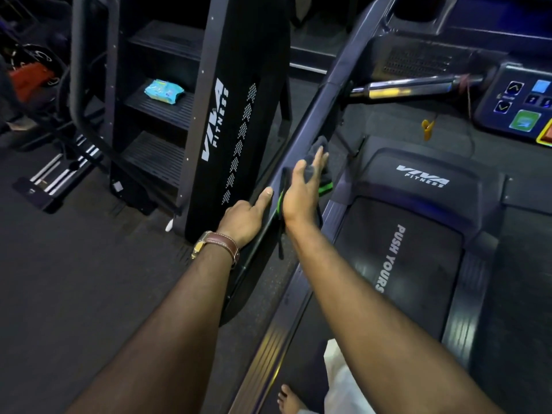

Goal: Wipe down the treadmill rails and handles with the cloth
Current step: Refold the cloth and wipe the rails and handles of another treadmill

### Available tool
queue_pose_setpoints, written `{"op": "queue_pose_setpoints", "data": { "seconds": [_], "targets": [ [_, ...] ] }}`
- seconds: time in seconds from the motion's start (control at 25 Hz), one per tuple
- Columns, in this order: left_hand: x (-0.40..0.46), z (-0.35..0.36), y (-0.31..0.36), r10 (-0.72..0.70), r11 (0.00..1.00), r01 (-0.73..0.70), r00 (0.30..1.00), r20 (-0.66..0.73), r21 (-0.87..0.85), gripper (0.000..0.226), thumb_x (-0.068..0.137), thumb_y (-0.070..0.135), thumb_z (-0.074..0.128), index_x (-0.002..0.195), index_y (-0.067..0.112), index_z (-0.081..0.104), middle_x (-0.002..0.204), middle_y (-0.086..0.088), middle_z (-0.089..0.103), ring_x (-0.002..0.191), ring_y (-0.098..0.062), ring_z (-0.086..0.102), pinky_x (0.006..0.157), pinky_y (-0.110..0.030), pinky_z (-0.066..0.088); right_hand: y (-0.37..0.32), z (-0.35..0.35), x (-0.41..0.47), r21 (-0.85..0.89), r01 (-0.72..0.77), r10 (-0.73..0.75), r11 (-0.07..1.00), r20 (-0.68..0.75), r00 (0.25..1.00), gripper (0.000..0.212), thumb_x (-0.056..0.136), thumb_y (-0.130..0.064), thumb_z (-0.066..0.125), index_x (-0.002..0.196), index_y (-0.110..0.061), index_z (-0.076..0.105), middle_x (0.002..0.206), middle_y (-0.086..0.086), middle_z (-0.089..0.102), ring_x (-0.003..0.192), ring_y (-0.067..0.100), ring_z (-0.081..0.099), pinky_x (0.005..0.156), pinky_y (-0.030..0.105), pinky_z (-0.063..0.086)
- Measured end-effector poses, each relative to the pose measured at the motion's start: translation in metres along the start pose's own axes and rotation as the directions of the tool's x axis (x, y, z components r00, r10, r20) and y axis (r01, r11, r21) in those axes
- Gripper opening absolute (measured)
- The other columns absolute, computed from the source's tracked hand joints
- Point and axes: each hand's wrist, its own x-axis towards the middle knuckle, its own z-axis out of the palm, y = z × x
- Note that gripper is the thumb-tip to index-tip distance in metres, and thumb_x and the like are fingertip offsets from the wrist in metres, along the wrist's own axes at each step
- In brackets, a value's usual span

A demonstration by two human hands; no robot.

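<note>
Wiping in progress on the treadmill's left side rail (310, 115). Right hand (301, 189) lies flat, fingers straight, pressing the dark green-edged cloth (316, 162) against the rail about midway up its slope. Left hand (245, 216) rests on the rail just below, forefinger extended, other fingers loosely curled — holding nothing. Judged progress: early to mid. Upper rail stretch, chrome handle (412, 86) near the console (519, 100) and the far side appear left to do — none shows a wiped finish either way.
</note>
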Motion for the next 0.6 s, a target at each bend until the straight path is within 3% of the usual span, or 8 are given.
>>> {"op": "queue_pose_setpoints", "data": {
  "seconds": [0.08,0.2,0.28,0.4,0.48,0.6],
  "targets": [
    [-0.001,-0.001,0.009,0.011,1.0,-0.011,1.0,-0.013,-0.005,0.085,0.08,0.084,0.027,0.084,0.007,0.064,0.092,-0.01,0.065,0.081,-0.024,0.06,0.072,-0.034,0.041,0.007,0.0,0.006,0.077,-0.193,0.194,0.978,-0.003,0.981,0.056,0.105,-0.048,0.027,0.157,-0.033,0.013,0.166,-0.009,0.001,0.152,0.016,0.005,0.124,0.043,0.007],
    [0.014,-0.001,0.03,0.023,0.999,-0.023,1.0,-0.02,0.028,0.088,0.082,0.082,0.027,0.096,0.005,0.066,0.104,-0.014,0.067,0.09,-0.028,0.062,0.077,-0.034,0.046,0.003,0.002,-0.016,-0.046,-0.105,0.109,0.993,0.081,0.991,0.064,0.1,-0.056,0.027,0.157,-0.036,0.005,0.166,-0.009,0.006,0.152,0.018,0.01,0.124,0.045,0.012],
    [0.022,0.0,0.041,0.027,0.998,-0.025,0.998,-0.052,0.05,0.091,0.081,0.083,0.026,0.104,0.003,0.065,0.112,-0.018,0.064,0.1,-0.035,0.06,0.086,-0.037,0.047,-0.001,-0.001,0.004,0.044,-0.079,0.077,0.996,0.048,0.996,0.063,0.101,-0.055,0.027,0.157,-0.035,0.007,0.165,-0.008,0.011,0.151,0.017,0.014,0.123,0.04,0.012],
    [0.027,0.002,0.046,0.037,0.998,-0.034,0.997,-0.061,0.048,0.09,0.08,0.084,0.026,0.097,0.004,0.063,0.107,-0.016,0.064,0.095,-0.034,0.06,0.083,-0.037,0.046,0.006,0.0,0.025,0.159,-0.408,0.412,0.899,0.011,0.911,0.06,0.103,-0.056,0.022,0.155,-0.026,0.025,0.157,0.002,0.036,0.142,0.024,0.036,0.113,0.036,0.027],
    [0.035,0.002,0.049,0.04,0.998,-0.037,0.998,-0.043,0.055,0.089,0.08,0.084,0.027,0.095,0.004,0.065,0.102,-0.016,0.066,0.091,-0.033,0.061,0.079,-0.036,0.046,0.0,0.003,0.006,0.058,-0.373,0.372,0.926,0.024,0.928,0.063,0.1,-0.061,0.022,0.154,-0.029,0.025,0.155,0.002,0.039,0.141,0.025,0.038,0.116,0.043,0.03],
    [0.052,0.001,0.058,0.03,0.999,-0.028,0.999,-0.037,0.046,0.089,0.081,0.083,0.027,0.095,0.004,0.066,0.102,-0.016,0.066,0.09,-0.034,0.061,0.078,-0.035,0.047,-0.013,0.011,0.029,0.012,-0.138,0.138,0.99,-0.088,0.986,0.064,0.096,-0.061,0.029,0.154,-0.041,0.013,0.163,-0.009,0.023,0.149,0.021,0.022,0.122,0.047,0.018]
  ]
}}
